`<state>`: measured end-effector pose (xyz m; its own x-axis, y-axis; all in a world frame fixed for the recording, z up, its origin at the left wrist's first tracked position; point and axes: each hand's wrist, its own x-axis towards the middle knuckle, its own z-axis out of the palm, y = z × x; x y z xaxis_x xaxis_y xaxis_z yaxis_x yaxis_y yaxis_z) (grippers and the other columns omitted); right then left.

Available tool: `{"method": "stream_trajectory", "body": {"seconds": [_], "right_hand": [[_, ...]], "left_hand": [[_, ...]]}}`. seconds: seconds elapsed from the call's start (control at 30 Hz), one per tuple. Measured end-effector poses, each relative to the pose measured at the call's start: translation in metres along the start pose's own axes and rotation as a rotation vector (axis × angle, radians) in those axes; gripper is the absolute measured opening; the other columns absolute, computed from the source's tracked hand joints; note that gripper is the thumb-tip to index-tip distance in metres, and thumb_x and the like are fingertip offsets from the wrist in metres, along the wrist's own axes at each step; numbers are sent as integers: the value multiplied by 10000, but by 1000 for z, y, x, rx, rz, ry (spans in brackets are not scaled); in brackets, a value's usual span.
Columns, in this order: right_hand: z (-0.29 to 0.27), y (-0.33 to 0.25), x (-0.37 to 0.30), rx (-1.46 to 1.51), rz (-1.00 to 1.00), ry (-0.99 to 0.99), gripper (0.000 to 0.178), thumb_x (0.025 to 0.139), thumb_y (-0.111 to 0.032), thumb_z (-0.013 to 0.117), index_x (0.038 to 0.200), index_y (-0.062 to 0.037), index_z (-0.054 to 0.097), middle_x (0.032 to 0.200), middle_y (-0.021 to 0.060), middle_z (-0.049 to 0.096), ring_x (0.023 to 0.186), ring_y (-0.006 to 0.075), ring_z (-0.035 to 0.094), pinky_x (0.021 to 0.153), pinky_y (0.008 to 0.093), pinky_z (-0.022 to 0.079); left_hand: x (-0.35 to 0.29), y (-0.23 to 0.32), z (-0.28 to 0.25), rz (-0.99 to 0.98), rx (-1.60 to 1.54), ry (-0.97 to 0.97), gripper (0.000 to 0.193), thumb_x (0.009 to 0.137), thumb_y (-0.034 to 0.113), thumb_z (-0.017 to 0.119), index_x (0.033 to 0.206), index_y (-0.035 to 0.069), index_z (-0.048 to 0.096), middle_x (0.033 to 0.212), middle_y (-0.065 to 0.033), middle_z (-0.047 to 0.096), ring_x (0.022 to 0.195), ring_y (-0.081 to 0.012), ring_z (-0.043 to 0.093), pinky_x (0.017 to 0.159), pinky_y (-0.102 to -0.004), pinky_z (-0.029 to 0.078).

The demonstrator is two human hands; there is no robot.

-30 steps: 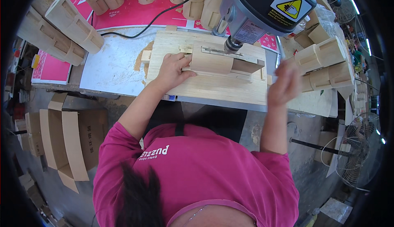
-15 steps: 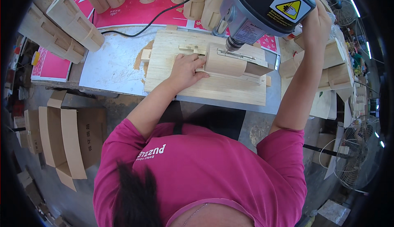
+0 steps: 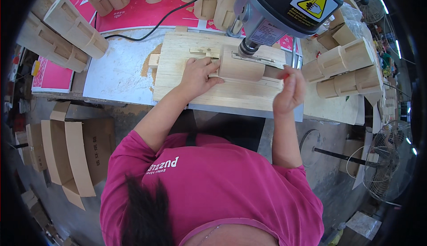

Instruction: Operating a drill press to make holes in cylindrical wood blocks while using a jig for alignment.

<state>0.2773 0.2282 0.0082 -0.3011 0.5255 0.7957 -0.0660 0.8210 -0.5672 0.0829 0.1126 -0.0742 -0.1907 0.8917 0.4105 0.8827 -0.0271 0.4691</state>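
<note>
A pale wooden cylinder (image 3: 240,67) lies on its side on a light wooden board (image 3: 213,95). My left hand (image 3: 198,77) grips its left end, with fingers and thumb at the edge. From the right end sticks a flat grey-brown strip (image 3: 272,71). My right hand (image 3: 290,91), slightly blurred, has its fingers closed at the strip's outer end. The chuck (image 3: 247,49) of a drill press (image 3: 271,12) stands over the cylinder's upper side, next to a slotted metal piece; the drill tip is hidden.
Grooved wooden cylinders stand at the back left (image 3: 75,25), and more lie at the right (image 3: 342,61). A black cable (image 3: 151,33) crosses the table. An open cardboard box (image 3: 75,157) is on the floor at the left; a fan (image 3: 384,161) stands at the right.
My right hand has come down from the right side of the drill press to the strip at the cylinder's right end. My left hand has stayed on the cylinder.
</note>
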Motion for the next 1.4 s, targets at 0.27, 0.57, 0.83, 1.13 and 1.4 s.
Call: {"method": "stream_trajectory", "body": {"seconds": [0.27, 0.57, 0.83, 1.13, 1.4], "right_hand": [[-1, 12, -2, -87, -168, -19, 153, 850, -25, 425, 858, 36, 566, 691, 105, 556, 593, 175, 499, 545, 281, 397], [-9, -8, 171, -303, 215, 65, 333, 869, -257, 477, 999, 27, 594, 786, 46, 593, 733, 111, 550, 619, 221, 420], [-17, 32, 121, 9, 271, -203, 354, 921, -290, 425, 920, 24, 588, 803, 96, 615, 710, 152, 548, 678, 293, 433], [-45, 1, 10, -230, 370, -866, 211, 777, -150, 638, 925, -1, 622, 803, 91, 601, 709, 188, 543, 654, 302, 426], [-57, -14, -39, 228, 1049, -847, 217, 780, -182, 658, 856, 19, 625, 663, -16, 530, 622, 65, 450, 546, 231, 358]], "left_hand": [[-1, 0, 0, 1, 4, 25, 489, 655, 336, 709, 1082, 136, 581, 768, -4, 544, 757, -191, 528, 688, -332, 322], [0, -1, 3, -10, -39, 24, 491, 639, 350, 721, 1059, 127, 601, 771, -9, 531, 743, -186, 529, 700, -332, 319], [5, 15, 2, -275, -432, 57, 434, 578, 308, 787, 923, 82, 654, 743, -25, 526, 737, -176, 533, 731, -301, 360], [-28, 17, -49, -9, -465, 15, 356, 541, 199, 810, 750, -6, 609, 703, -53, 495, 655, -145, 499, 588, -284, 404], [-95, 8, -156, -710, -1121, 279, 212, 682, 205, 716, 743, 26, 620, 767, -45, 614, 695, -103, 563, 628, -252, 436]]}}
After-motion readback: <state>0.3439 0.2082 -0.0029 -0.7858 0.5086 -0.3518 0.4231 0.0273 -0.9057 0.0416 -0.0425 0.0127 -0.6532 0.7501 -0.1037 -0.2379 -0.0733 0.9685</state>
